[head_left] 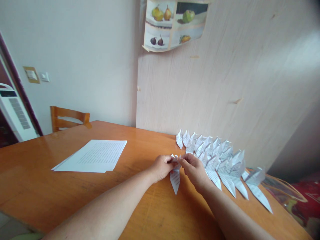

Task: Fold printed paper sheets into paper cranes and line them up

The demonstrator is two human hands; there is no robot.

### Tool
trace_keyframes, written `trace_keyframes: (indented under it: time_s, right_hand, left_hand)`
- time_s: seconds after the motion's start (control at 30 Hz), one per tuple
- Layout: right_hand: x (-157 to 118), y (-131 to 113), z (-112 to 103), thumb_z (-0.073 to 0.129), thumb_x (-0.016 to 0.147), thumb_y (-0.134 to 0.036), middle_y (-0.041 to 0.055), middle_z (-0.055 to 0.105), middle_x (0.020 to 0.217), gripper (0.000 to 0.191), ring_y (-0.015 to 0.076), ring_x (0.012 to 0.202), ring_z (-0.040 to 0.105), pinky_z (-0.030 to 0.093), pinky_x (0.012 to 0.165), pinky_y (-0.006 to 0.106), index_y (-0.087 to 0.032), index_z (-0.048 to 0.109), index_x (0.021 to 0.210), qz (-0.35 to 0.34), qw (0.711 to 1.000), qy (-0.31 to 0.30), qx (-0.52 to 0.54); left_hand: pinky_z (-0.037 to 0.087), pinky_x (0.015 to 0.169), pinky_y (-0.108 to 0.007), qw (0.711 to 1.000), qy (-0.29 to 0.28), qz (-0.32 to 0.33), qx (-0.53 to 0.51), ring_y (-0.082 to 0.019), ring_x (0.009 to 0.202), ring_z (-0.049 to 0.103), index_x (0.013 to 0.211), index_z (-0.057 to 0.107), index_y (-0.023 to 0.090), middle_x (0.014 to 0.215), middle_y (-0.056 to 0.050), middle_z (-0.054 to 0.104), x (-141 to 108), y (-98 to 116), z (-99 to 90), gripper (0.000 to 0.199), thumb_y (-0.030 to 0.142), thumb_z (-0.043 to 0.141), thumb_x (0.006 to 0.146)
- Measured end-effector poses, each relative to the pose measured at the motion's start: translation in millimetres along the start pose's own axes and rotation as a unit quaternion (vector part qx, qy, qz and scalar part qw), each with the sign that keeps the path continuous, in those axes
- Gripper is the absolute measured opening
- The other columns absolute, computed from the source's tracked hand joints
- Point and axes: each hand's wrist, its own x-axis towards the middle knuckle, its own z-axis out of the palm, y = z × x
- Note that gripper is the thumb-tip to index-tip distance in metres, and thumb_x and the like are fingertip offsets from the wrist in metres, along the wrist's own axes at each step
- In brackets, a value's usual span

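Between my two hands is a folded paper figure (175, 181) made of printed white sheet, its long pointed end hanging down toward me. My left hand (162, 167) pinches it from the left side. From the right, the fingertips of my right hand (193, 168) are closed on its small upper folds. Fingers partly cover the middle of the figure. Just beyond and beside my right hand stand several similar folded paper figures (225, 160) in close rows, with pointed upright parts and long tails lying on the wooden table (140, 216).
A stack of printed paper sheets (92, 156) lies on the table at the left. Behind the table are a wooden chair (70, 115) and a pale board (175, 96) with a fruit picture (175, 26). Red and clear plastic items (300, 196) sit past the right edge.
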Motion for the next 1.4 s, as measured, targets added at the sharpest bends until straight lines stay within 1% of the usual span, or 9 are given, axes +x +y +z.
trace_keyframes:
  time_s: [0.2,0.43,0.57,0.67,0.9,1.03,1.13,1.2,1.4]
  right_hand:
    - [-1,-2,1,0.063,0.084,-0.050,-0.0031,0.051,0.060,0.032,0.0122,0.053,0.041,0.032,0.051,0.027,-0.020,0.060,0.074,0.018,1.000,0.004,-0.002]
    - [0,-3,1,0.064,0.082,-0.046,-0.0030,0.054,0.069,0.025,0.0125,0.057,0.043,0.034,0.054,0.027,-0.021,0.060,0.084,-0.002,1.000,0.017,0.012]
    - [-3,-8,1,0.060,0.083,-0.042,-0.0028,0.056,0.072,0.020,0.0124,0.057,0.043,0.033,0.054,0.028,-0.022,0.058,0.085,0.001,1.000,0.018,0.022]
    - [-4,-11,1,0.057,0.081,-0.037,-0.0034,0.055,0.072,0.018,0.0124,0.056,0.043,0.033,0.054,0.028,-0.022,0.056,0.090,0.010,0.999,0.024,0.028]
    - [-1,-3,-1,0.055,0.074,-0.029,-0.0058,0.053,0.064,0.025,0.0133,0.055,0.044,0.033,0.053,0.027,-0.022,0.056,0.098,0.032,0.999,0.014,0.023]
    - [0,4,-1,0.059,0.074,-0.030,-0.0071,0.053,0.060,0.030,0.0126,0.052,0.045,0.031,0.051,0.026,-0.020,0.059,0.103,0.044,0.999,-0.013,0.009]
    - [1,8,-2,0.064,0.074,-0.031,-0.0075,0.052,0.058,0.029,0.0122,0.052,0.046,0.032,0.052,0.025,-0.019,0.062,0.100,0.046,0.999,-0.024,-0.008]
    - [2,10,-1,0.065,0.074,-0.033,-0.0064,0.055,0.059,0.026,0.0123,0.053,0.047,0.034,0.053,0.025,-0.019,0.063,0.096,0.045,0.998,-0.027,-0.015]
    - [5,14,-2,0.065,0.075,-0.039,-0.0028,0.061,0.064,0.021,0.0144,0.059,0.052,0.036,0.056,0.026,-0.019,0.066,0.084,0.037,0.999,-0.021,-0.022]
  left_hand:
    - [0.037,0.061,-0.026,1.000,-0.001,-0.001,-0.011,-0.012,0.062,0.048,0.079,0.070,0.012,0.068,0.001,0.059,-1,2,0.3,0.039,0.050,0.076,0.074]
    - [0.038,0.058,-0.026,1.000,-0.005,-0.004,-0.024,-0.012,0.059,0.048,0.077,0.069,0.012,0.066,0.001,0.058,-1,2,1.0,0.043,0.055,0.077,0.073]
    - [0.038,0.057,-0.026,1.000,-0.009,-0.006,-0.028,-0.012,0.059,0.048,0.078,0.067,0.013,0.066,0.001,0.057,-1,1,0.6,0.042,0.054,0.074,0.075]
    - [0.038,0.058,-0.026,1.000,-0.011,-0.007,-0.026,-0.012,0.059,0.048,0.080,0.068,0.012,0.067,0.001,0.057,-1,1,0.1,0.039,0.051,0.073,0.077]
    - [0.038,0.058,-0.025,1.000,-0.013,-0.006,-0.021,-0.012,0.061,0.048,0.078,0.068,0.012,0.066,0.001,0.056,1,1,-0.3,0.037,0.049,0.074,0.076]
    - [0.039,0.060,-0.025,1.000,-0.011,-0.007,-0.016,-0.013,0.064,0.051,0.086,0.071,0.012,0.071,-0.001,0.061,2,1,-0.9,0.038,0.048,0.072,0.077]
    - [0.039,0.060,-0.025,1.000,-0.005,-0.010,-0.009,-0.014,0.065,0.052,0.090,0.072,0.012,0.074,-0.002,0.063,2,0,-1.6,0.039,0.048,0.072,0.077]
    - [0.040,0.059,-0.025,1.000,-0.002,-0.012,-0.004,-0.014,0.065,0.052,0.091,0.072,0.012,0.076,-0.002,0.064,3,-1,-1.8,0.040,0.048,0.072,0.077]
    - [0.041,0.059,-0.026,1.000,0.003,-0.010,0.002,-0.014,0.065,0.052,0.087,0.071,0.011,0.076,-0.002,0.063,2,2,-0.8,0.042,0.052,0.070,0.077]
